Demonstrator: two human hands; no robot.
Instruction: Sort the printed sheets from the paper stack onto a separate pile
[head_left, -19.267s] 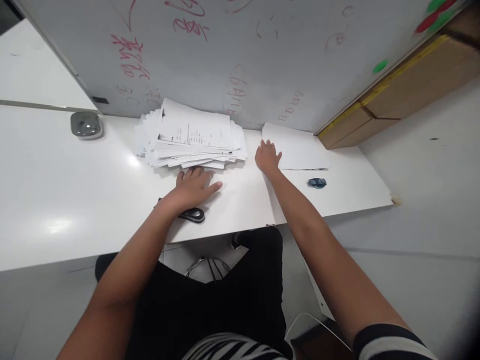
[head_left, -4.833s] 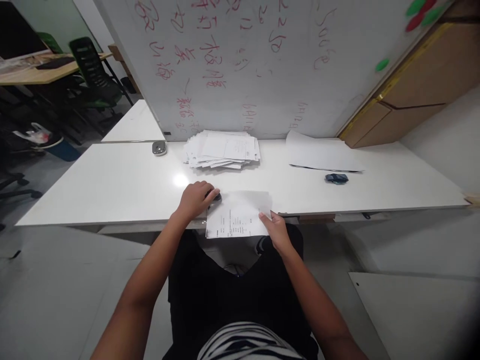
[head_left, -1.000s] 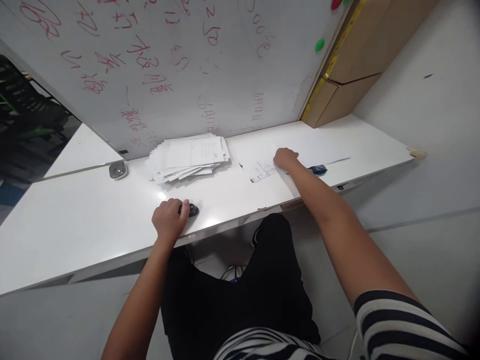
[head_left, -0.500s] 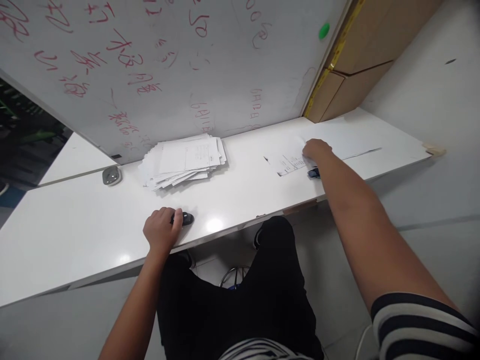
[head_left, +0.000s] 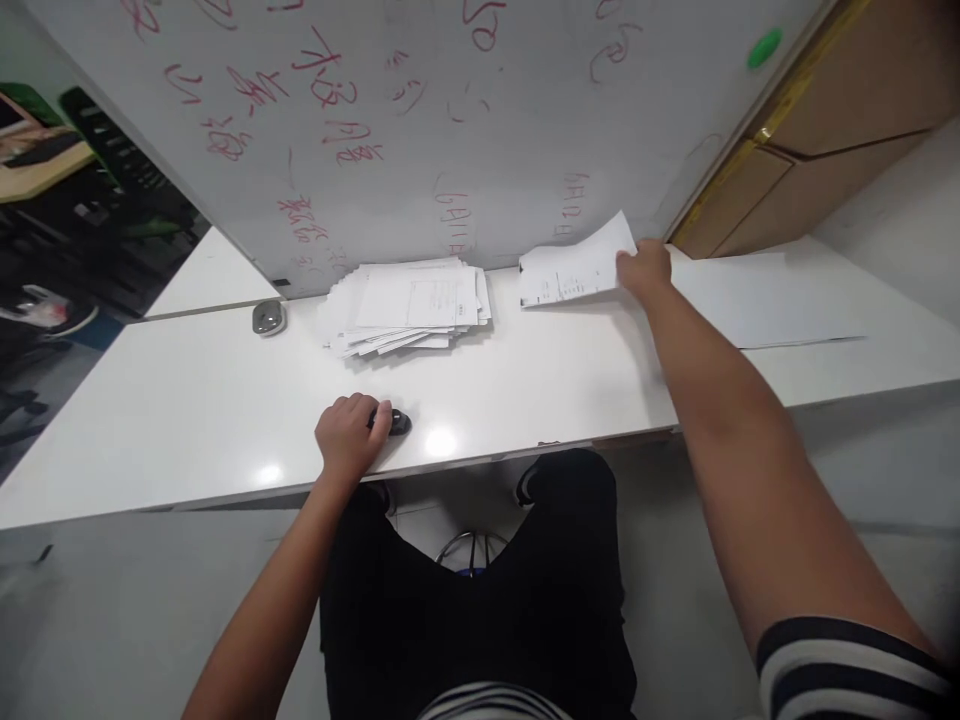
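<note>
At the far side of the table (head_left: 187, 430), close under the whiteboard (head_left: 450, 100), your right hand (head_left: 645, 268) has a printed sheet (head_left: 570, 275) by its right edge. Your fingers (head_left: 628, 262) are pinching the paper. The sheet is tilted, its far corner raised against the whiteboard and its left end low near the table; whether it touches the surface you cannot tell from this view. It sits just to the right of the fanned stack of papers (head_left: 409, 305), apart from it.

Your left hand (head_left: 349, 437) rests at the near edge of the table, its fingers curled together over a small dark object (head_left: 398, 422), of which only the right tip shows.

To the right of your raised arm, flat blank sheets (head_left: 772, 300) lie on the table. A small grey round object (head_left: 268, 317) sits to the left of the stack, by the whiteboard's lower corner. A green magnet (head_left: 763, 48) clings to the board near the cardboard boxes (head_left: 825, 150).
</note>
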